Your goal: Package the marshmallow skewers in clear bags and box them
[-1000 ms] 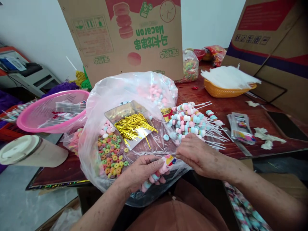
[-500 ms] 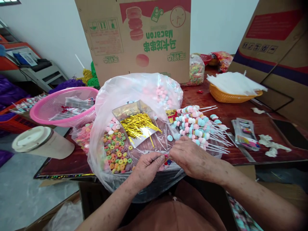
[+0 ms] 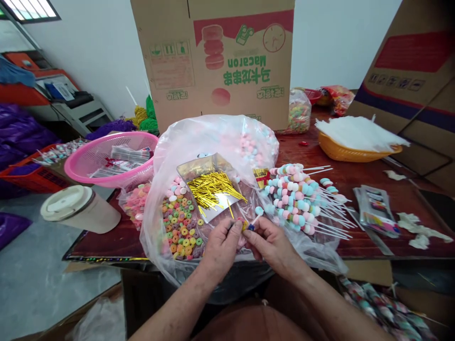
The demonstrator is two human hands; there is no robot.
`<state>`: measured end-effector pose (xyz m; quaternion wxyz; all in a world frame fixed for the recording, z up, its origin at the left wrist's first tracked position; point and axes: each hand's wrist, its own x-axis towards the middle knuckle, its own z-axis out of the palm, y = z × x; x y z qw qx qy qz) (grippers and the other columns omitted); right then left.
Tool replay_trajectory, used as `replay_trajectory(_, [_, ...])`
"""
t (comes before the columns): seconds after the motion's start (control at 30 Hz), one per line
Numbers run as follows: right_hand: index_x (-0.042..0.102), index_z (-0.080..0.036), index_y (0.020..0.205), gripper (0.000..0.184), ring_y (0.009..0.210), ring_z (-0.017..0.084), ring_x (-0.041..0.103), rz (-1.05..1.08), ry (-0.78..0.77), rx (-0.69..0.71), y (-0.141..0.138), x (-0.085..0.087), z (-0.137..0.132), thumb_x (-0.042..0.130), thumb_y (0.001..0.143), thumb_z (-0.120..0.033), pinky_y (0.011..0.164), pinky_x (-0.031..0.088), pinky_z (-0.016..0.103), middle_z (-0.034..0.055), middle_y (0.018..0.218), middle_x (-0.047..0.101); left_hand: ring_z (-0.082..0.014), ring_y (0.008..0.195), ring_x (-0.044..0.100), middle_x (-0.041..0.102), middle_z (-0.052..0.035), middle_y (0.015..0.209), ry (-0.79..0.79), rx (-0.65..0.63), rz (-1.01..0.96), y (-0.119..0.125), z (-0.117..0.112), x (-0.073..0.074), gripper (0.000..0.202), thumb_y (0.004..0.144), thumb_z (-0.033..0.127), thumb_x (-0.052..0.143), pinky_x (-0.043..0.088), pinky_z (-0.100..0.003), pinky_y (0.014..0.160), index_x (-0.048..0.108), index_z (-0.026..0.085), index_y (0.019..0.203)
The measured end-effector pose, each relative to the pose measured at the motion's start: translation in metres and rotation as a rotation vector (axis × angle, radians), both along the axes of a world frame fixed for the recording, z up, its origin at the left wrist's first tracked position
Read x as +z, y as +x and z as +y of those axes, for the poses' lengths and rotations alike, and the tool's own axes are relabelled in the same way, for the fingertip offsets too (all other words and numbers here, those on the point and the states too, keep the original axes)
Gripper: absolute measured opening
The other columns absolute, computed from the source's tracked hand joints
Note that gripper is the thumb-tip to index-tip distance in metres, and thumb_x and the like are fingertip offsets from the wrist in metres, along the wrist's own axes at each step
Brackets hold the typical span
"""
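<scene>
My left hand (image 3: pixel 221 246) and my right hand (image 3: pixel 270 244) meet at the near edge of a big clear plastic bag (image 3: pixel 185 142). Both pinch the top of a small printed packet (image 3: pixel 245 226) with a candy skewer in it; its white stick (image 3: pixel 256 219) juts up to the right. A metal tray of gold twist ties (image 3: pixel 213 188) lies just beyond my fingers. Coloured ring candies (image 3: pixel 179 225) sit left of my left hand. A pile of pink, blue and white candy skewers (image 3: pixel 296 196) lies right of my right hand.
A pink basket (image 3: pixel 106 161) with packed skewers and a lidded cup (image 3: pixel 80 210) lying on its side are at left. An orange basket of white bags (image 3: pixel 355 142) is at the back right, flat packets (image 3: pixel 375 210) at right. Large cardboard boxes (image 3: pixel 220 61) stand behind.
My hands have come together and risen from the bag's lower edge. The packet that my left hand held low is now pinched between both hands. The camera view has tilted upward.
</scene>
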<state>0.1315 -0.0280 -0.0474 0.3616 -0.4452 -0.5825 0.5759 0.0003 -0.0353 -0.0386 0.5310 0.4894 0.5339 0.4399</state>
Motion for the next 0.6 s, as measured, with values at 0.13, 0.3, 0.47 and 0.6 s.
replay_trajectory(0.13, [0.046,-0.019,0.077,0.025,0.04,0.007,0.045,0.128,-0.035,-0.028,-0.005,0.0,-0.003,0.05,0.082,-0.043,0.038,0.037,0.02,-0.0044,0.06,0.054,-0.0093,0.054,0.046,0.052,0.0038,0.063,-0.117,-0.193,-0.118,-0.012,-0.003,0.01,0.026,0.081,0.044,0.053,0.031,-0.018,0.045,0.052,0.018,0.087])
replay_trajectory(0.3, [0.049,-0.019,0.074,0.015,0.045,0.009,0.047,-0.057,0.24,-0.13,-0.006,0.001,-0.006,0.048,0.084,-0.03,0.043,0.038,0.021,-0.0041,0.056,0.051,-0.0103,0.058,0.046,0.051,0.0027,0.065,0.004,-0.462,0.121,-0.028,0.004,0.023,0.023,0.086,0.038,0.047,0.039,-0.02,0.053,0.055,0.017,0.082])
replay_trajectory(0.47, [0.048,-0.02,0.066,0.014,0.047,0.011,0.048,-0.265,0.531,-0.28,-0.008,0.004,0.004,0.05,0.08,-0.023,0.046,0.04,0.022,-0.0032,0.053,0.052,-0.0136,0.058,0.05,0.055,0.0017,0.064,0.086,-0.485,0.197,-0.034,0.009,0.025,0.017,0.081,0.033,0.052,0.043,-0.023,0.054,0.061,0.019,0.077])
replay_trajectory(0.6, [0.053,-0.018,0.091,0.01,0.064,0.016,0.06,-0.34,0.729,-0.328,0.002,0.019,0.015,0.046,0.087,-0.024,0.06,0.049,0.029,0.004,0.074,0.064,-0.0123,0.04,0.045,0.054,0.002,0.055,-0.239,-0.333,0.095,-0.036,0.006,0.017,0.02,0.077,0.037,0.054,0.035,-0.022,0.035,0.061,0.021,0.067])
